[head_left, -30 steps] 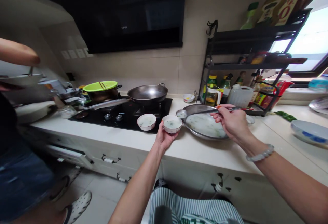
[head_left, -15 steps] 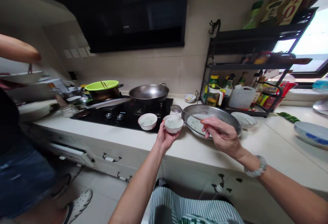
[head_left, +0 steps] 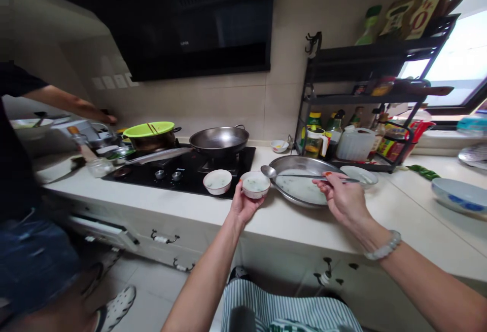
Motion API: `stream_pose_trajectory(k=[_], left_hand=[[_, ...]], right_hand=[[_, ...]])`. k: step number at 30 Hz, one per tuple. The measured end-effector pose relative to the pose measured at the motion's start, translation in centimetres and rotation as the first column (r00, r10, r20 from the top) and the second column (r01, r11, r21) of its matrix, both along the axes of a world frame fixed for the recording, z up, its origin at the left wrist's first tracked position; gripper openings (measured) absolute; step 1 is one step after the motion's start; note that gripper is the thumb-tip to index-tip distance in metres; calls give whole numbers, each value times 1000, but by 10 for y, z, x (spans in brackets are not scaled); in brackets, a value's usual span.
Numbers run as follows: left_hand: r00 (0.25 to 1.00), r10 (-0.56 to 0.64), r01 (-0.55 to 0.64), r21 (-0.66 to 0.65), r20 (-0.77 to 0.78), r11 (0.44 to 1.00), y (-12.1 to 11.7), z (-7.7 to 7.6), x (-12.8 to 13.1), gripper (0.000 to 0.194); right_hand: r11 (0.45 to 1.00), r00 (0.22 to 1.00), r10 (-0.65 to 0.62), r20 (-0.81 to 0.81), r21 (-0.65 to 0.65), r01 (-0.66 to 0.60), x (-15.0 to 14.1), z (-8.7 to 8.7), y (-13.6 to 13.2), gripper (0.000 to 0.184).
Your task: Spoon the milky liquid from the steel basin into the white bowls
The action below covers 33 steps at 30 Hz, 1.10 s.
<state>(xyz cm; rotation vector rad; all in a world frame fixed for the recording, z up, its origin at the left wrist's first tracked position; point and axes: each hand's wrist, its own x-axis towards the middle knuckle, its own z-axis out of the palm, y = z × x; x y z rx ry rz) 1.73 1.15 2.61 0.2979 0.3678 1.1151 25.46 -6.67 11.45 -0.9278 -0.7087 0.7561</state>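
Observation:
My left hand (head_left: pixel 243 205) grips a small white bowl (head_left: pixel 255 183) of pale porridge, held just above the white counter's front part. My right hand (head_left: pixel 342 196) pinches the handle of a metal ladle (head_left: pixel 289 174) whose scoop hovers between the small bowl and a wide steel basin (head_left: pixel 304 188) of the same pale porridge. A second small white bowl (head_left: pixel 217 180), also filled, rests on the edge of the black hob (head_left: pixel 182 170).
A wok (head_left: pixel 219 139) and a pot with a green lid (head_left: pixel 151 134) sit on the hob. A black rack (head_left: pixel 365 119) with bottles stands at the right, a blue-patterned dish (head_left: pixel 460 196) beyond. Another person (head_left: pixel 23 180) stands at the left, an arm reaching toward the wall.
The ladle rose from the basin and its scoop now hangs level next to the held bowl. The other person at the left put down a pan and reached toward the wall.

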Motion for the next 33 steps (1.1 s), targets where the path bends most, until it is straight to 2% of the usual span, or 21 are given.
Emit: stream_pose_trajectory(k=[5, 9, 13, 18, 21, 27, 33], left_hand=[[1000, 8, -8, -19, -7, 1000, 0, 0, 0, 51], [1000, 14, -14, -9, -14, 1000, 0, 1, 1, 53], [1000, 17, -17, -6, -25, 1000, 0, 1, 1, 52], [1000, 10, -10, -7, -23, 1000, -1, 1, 0, 52], [1000, 10, -10, -14, -27, 1000, -1, 2, 0, 51], [1000, 11, -11, -19, -21, 1000, 0, 2, 1, 50], [999, 15, -15, -8, -28, 1000, -1, 1, 0, 52]], right_hand=[[998, 994, -68, 91, 24, 66, 26, 5, 0, 19], [990, 933, -144, 329, 36, 139, 36, 3, -3, 22], [993, 822, -97, 561, 2, 116, 37, -6, -2, 24], [996, 730, -30, 683, -45, 83, 34, -21, 5, 28], [994, 755, -11, 656, -72, 77, 35, -24, 10, 26], [975, 900, -117, 420, -126, 185, 46, -20, 17, 9], [973, 964, -161, 212, -130, 191, 56, -16, 19, 9]])
